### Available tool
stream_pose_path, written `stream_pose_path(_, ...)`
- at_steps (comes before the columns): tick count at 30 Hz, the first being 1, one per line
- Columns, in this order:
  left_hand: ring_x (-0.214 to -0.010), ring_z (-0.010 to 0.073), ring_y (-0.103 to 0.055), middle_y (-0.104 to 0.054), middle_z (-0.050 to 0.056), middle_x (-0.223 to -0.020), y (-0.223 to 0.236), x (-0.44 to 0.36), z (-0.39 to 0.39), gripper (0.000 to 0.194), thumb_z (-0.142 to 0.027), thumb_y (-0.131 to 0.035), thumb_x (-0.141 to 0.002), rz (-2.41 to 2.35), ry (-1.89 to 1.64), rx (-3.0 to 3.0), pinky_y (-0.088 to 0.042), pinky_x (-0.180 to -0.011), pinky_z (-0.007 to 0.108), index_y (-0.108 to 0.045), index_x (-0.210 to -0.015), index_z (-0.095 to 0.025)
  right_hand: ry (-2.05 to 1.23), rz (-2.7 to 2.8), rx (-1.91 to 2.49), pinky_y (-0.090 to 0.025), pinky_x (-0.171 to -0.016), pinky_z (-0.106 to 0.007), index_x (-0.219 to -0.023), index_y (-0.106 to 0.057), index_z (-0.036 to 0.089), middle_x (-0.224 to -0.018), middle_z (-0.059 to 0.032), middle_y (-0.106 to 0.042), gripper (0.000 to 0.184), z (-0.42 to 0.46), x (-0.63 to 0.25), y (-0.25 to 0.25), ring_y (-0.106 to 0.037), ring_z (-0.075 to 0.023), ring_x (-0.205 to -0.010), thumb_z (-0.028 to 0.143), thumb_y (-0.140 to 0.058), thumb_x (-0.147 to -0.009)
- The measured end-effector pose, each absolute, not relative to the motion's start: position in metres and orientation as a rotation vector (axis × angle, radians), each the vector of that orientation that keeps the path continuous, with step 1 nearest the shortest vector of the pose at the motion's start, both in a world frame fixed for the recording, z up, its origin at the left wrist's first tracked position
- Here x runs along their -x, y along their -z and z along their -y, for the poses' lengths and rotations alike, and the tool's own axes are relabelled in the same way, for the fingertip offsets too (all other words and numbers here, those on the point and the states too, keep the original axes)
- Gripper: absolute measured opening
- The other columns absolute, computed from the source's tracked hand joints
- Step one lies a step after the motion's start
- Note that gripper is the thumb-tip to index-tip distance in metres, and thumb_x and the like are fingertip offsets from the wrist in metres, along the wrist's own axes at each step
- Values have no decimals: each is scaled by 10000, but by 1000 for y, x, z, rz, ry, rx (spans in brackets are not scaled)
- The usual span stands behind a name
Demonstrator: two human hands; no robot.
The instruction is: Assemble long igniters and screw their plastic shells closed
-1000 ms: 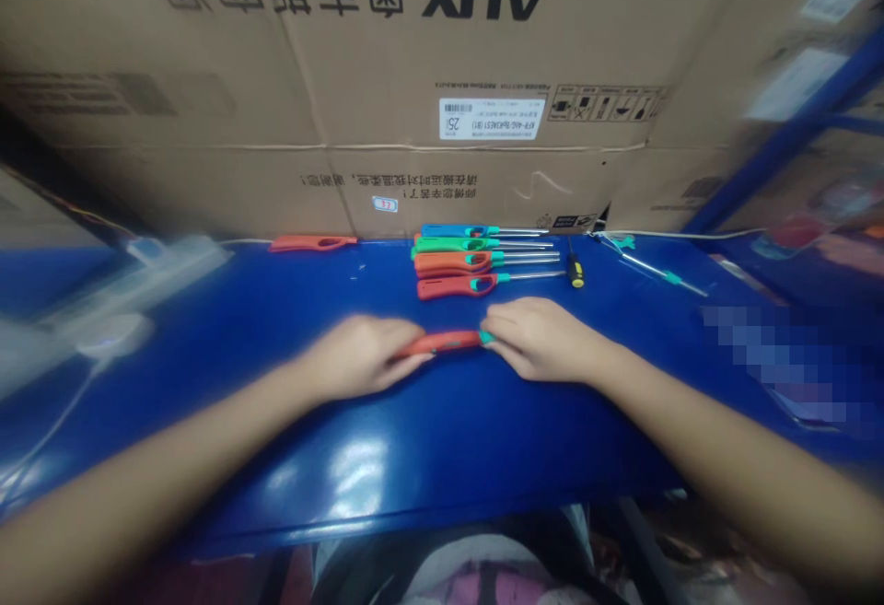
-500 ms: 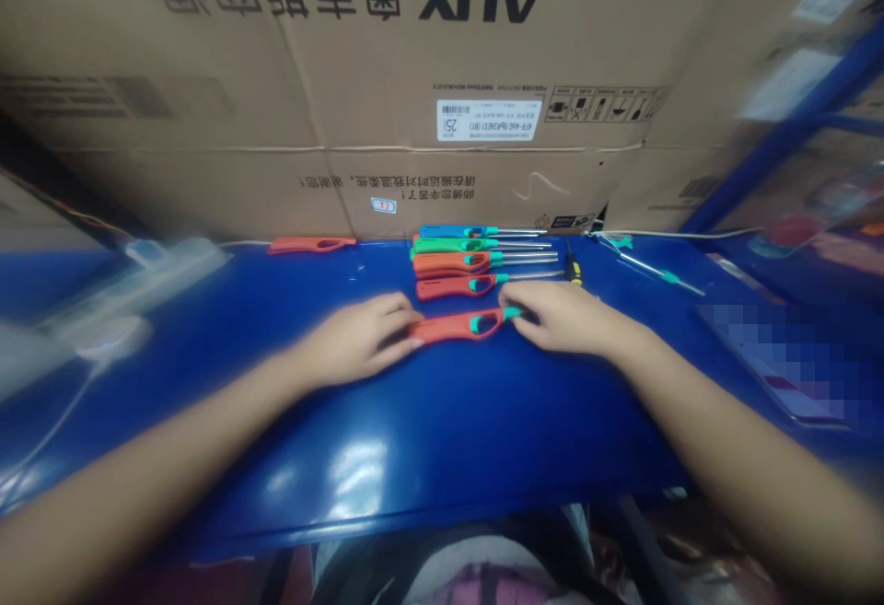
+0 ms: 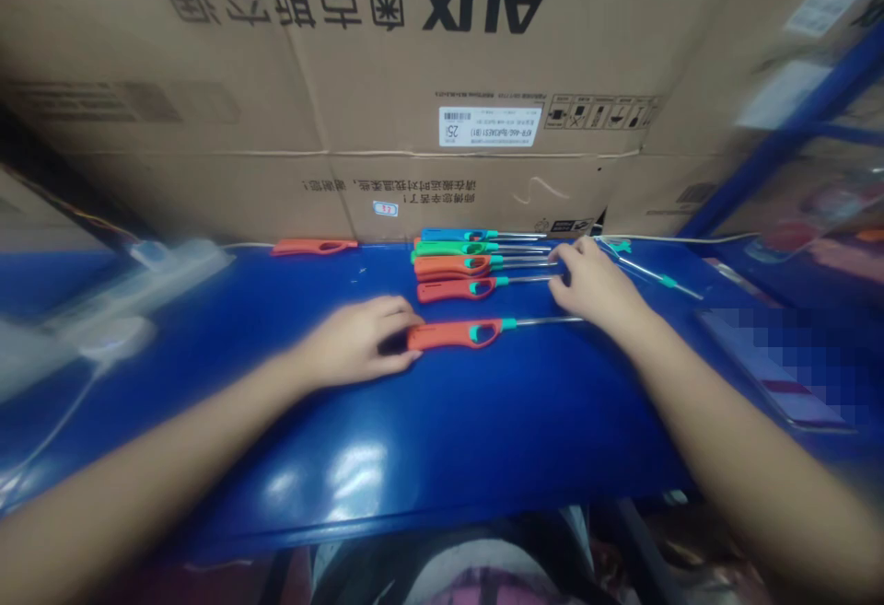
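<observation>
My left hand [image 3: 366, 340] is closed around the rear end of a red gas lighter [image 3: 448, 335] on the blue table, its teal collar and metal tube pointing right. Above it, several more long lighters lie in a stack with tubes to the right: a red one [image 3: 448, 290], an orange one [image 3: 442, 267], a green one [image 3: 448, 248] and a blue one [image 3: 448, 235]. My right hand [image 3: 594, 285] is at the ends of those tubes, fingers and thumb curled over the spot where a small black-and-yellow screwdriver lay. What sits between them is hidden.
A loose red lighter shell [image 3: 314, 247] lies at the back left. A teal-ended metal tube [image 3: 649, 272] rests at the back right. A power strip [image 3: 172, 273] with a white plug stands left, a phone-like flat object [image 3: 773, 375] right. A large cardboard box [image 3: 379, 71] walls the back.
My right hand has left the front of the red lighter and moved right and back, uncovering its metal tube. The screwdriver is now covered by it. My left hand stays on the lighter.
</observation>
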State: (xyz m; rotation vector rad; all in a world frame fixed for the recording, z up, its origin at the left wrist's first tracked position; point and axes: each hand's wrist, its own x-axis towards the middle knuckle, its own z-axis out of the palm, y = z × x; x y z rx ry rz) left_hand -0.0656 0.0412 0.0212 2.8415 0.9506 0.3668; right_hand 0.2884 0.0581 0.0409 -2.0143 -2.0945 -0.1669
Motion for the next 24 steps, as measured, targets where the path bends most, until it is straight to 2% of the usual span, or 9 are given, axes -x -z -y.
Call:
stream_pose_path(3, -1094, 247, -652, -670, 88, -1223, -19, 66, -41, 390, -423, -583, -956, -922, -419, -2827, -538, -904, 346, -645, -1263, -189, 52, 2040, 2310, -506, -766, -426, -1348, -562, 214, -1275, -203, -519, 478, -64, -299, -38, -624, -355, -1029, 313, -539, -881)
stream_pose_path(7, -1029, 217, -662, -671, 81, -1156, -15, 62, -39, 361, -388, -593, -963, -896, -507, -2710, -537, -877, 318, -659, -1261, -196, -87, 2027, 2417, -493, -704, -388, -1255, -609, 221, -1136, -162, -597, 382, -72, -308, -33, -642, -293, -881, 322, -503, -901)
stream_pose_path(11, -860, 177, -650, -653, 66, -1044, -11, 55, -35, 369, -387, -659, -928, -936, -581, -2548, -535, -752, 283, -679, -1243, -196, -1, 1953, 2366, -461, -681, -335, -1144, -651, 224, -1018, -125, -626, 306, -71, -309, -42, -628, -253, -843, 275, -452, -918)
stream_pose_path(13, -837, 175, -642, -648, 69, -1036, -10, 52, -33, 374, -387, -679, -915, -952, -591, -2509, -530, -731, 282, -688, -1234, -192, 162, 1830, 2201, -447, -676, -328, -1044, -682, 223, -994, -114, -635, 278, -65, -304, -51, -620, -247, -834, 295, -438, -931)
stream_pose_path(16, -851, 184, -642, -649, 76, -1042, -10, 49, -30, 379, -383, -688, -910, -968, -596, -2478, -531, -721, 279, -692, -1239, -196, 294, 1673, 1684, -461, -703, -322, -947, -682, 222, -935, -75, -658, 165, -53, -286, -64, -614, -223, -808, 274, -543, -876)
stream_pose_path(20, -942, 207, -657, -662, 80, -1069, -9, 48, -28, 363, -362, -708, -897, -933, -634, -2483, -540, -797, 292, -705, -1221, -199, -202, 1779, 1147, -520, -750, -311, -950, -649, 228, -955, -36, -702, 94, -36, -240, -67, -658, -197, -848, 287, -607, -890)
stream_pose_path(24, -938, 208, -670, -675, 71, -1040, -5, 47, -26, 376, -407, -708, -902, -911, -664, -2507, -545, -847, 306, -711, -1219, -204, -567, 1999, 938, -522, -954, -366, -1073, -653, 229, -1114, -50, -722, 160, -30, -191, -51, -675, -202, -1048, 272, -560, -950)
